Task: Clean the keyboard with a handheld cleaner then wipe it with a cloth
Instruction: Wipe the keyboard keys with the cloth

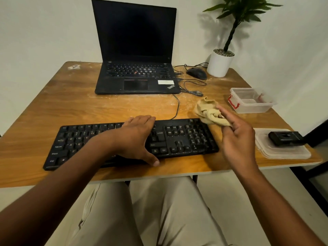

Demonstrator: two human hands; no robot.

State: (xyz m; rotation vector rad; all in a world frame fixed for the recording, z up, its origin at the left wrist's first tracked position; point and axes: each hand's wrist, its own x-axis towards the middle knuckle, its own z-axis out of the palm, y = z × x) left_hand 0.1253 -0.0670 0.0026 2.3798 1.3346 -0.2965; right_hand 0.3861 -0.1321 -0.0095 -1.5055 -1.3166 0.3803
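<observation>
A black keyboard lies along the near edge of the wooden table. My left hand rests flat across its middle, fingers over the far edge and thumb at the near edge. My right hand hovers past the keyboard's right end and pinches a crumpled beige cloth, which hangs above the keyboard's far right corner. The small black handheld cleaner lies on a clear plastic lid at the table's right edge, away from both hands.
An open black laptop stands at the back, with a black mouse and loose cables to its right. A white potted plant sits in the far right corner. A clear plastic box stands behind the lid.
</observation>
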